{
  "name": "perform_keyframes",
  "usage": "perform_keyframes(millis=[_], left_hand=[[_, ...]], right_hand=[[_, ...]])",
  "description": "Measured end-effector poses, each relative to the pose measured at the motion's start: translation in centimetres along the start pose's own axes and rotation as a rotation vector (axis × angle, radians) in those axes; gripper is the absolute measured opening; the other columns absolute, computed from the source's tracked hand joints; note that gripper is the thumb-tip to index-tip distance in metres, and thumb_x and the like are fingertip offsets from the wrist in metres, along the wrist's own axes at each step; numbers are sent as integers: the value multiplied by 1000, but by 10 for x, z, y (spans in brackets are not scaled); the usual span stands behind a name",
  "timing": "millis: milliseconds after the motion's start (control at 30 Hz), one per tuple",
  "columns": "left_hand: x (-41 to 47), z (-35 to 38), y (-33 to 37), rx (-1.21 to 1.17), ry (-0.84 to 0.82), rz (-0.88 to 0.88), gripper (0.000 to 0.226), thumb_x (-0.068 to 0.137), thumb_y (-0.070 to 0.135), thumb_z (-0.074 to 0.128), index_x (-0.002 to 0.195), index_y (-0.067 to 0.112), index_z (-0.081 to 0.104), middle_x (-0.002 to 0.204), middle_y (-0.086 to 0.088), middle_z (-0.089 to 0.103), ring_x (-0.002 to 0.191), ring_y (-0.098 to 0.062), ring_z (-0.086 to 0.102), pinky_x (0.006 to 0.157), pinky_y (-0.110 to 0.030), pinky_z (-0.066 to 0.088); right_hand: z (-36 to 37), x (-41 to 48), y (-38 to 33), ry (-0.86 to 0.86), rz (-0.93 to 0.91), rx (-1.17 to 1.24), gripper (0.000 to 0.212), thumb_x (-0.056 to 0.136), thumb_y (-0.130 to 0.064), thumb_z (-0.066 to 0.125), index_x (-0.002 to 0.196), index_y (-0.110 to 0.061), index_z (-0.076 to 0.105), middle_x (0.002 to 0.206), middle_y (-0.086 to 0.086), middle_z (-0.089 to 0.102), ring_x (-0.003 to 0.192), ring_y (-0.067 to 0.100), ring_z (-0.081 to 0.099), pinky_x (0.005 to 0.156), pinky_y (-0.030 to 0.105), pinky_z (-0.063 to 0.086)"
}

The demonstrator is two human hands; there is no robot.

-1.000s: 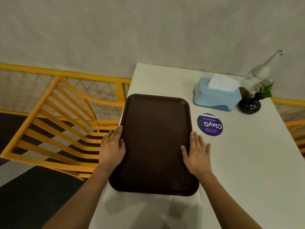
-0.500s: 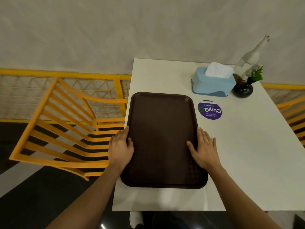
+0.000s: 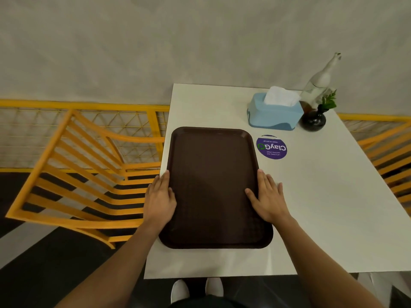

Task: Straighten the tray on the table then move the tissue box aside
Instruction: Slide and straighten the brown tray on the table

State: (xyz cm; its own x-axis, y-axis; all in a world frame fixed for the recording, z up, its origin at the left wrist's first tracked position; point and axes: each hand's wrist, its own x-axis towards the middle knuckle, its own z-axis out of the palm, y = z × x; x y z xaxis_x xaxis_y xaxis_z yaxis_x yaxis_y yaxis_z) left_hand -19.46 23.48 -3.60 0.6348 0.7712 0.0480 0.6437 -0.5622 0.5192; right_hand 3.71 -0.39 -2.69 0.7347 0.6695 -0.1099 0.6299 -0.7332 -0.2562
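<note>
A dark brown tray (image 3: 213, 178) lies on the left part of the white table (image 3: 322, 207), its long sides nearly parallel to the table's left edge. My left hand (image 3: 160, 200) grips the tray's left rim, thumb over the edge. My right hand (image 3: 268, 197) lies flat on the right rim with its thumb on the tray's inside. A light blue tissue box (image 3: 274, 113) with a white tissue sticking up stands at the far right of the table, apart from the tray.
A black vase with a green sprig (image 3: 314, 120) and a clear glass bottle (image 3: 320, 80) stand right of the tissue box. A purple round sticker (image 3: 271, 148) is on the table. Yellow chairs (image 3: 89, 174) flank both sides; a grey wall is behind.
The tray has turned and slid so its sides line up with the table edge, both hands staying on its rims. The camera has pulled back, showing the table's near edge.
</note>
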Motion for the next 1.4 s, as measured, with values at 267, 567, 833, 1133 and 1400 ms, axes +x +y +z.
perform_keyframes(millis=[267,567,833,1133,1400], left_hand=[[-10,-3,-4,-66,-8,-26,57,102,20,44,157,15,26,156,-9,40,147,-26,30,119,-44,30],[-13,-7,-6,-132,-30,-56,59,102,19,44,157,19,24,158,-7,37,148,-25,28,117,-44,33],[-12,-6,-7,-155,-49,-47,59,102,20,43,158,21,22,159,-5,34,149,-23,25,114,-40,33],[-10,-13,-8,-235,-97,-24,63,101,34,48,157,23,22,160,-3,30,147,-24,27,117,-42,29],[9,-30,37,-224,7,85,55,99,38,51,150,22,38,156,-2,33,145,-22,28,118,-45,30]], right_hand=[[5,-4,-2,15,-3,26,80,97,-66,22,158,-20,-1,165,4,15,151,29,10,119,58,6],[9,-8,-3,12,3,20,81,96,-69,20,158,-22,-3,166,3,14,152,28,9,119,56,4],[5,-11,-7,5,24,12,80,97,-67,22,158,-21,-3,166,3,12,152,28,7,120,56,3],[6,-9,-4,31,60,57,80,97,-69,23,159,-24,4,166,1,11,152,28,7,118,52,2],[-27,-3,23,436,217,395,36,92,-27,68,128,-22,62,140,2,52,116,22,56,96,36,50]])
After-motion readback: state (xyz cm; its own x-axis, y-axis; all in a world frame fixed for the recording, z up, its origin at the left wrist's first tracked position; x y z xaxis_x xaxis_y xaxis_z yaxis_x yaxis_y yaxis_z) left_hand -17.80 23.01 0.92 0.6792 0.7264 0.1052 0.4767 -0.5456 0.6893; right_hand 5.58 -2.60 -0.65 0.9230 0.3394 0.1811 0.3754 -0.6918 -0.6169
